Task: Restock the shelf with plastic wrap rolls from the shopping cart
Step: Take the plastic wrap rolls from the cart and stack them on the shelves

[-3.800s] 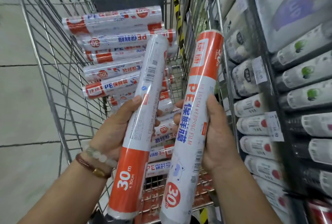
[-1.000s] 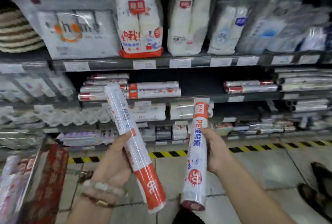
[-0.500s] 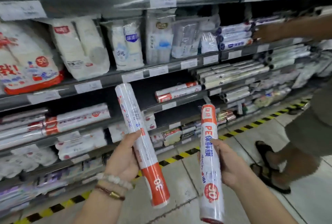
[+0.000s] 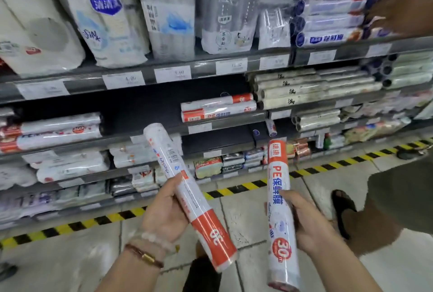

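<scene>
My left hand (image 4: 164,212) grips a white and orange plastic wrap roll (image 4: 187,193), tilted with its orange end toward me. My right hand (image 4: 309,223) holds a second plastic wrap roll (image 4: 280,212) almost upright, its blue lettering facing me. Both rolls hang in front of the shelf (image 4: 164,130). Two matching rolls (image 4: 218,107) lie stacked on that shelf to the right of a dark gap, and more of them (image 4: 54,132) lie at the left. The shopping cart is out of view.
Bagged goods (image 4: 110,15) fill the shelf above. Another person's hand (image 4: 403,12) reaches onto the upper right shelf; their leg and sandalled foot (image 4: 342,207) stand close at my right. Yellow and black tape (image 4: 234,189) runs along the floor.
My view has moved closer to the shelf and shifted slightly right. Both rolls stay in my hands in much the same pose. Earlier I lifted them out of the cart.
</scene>
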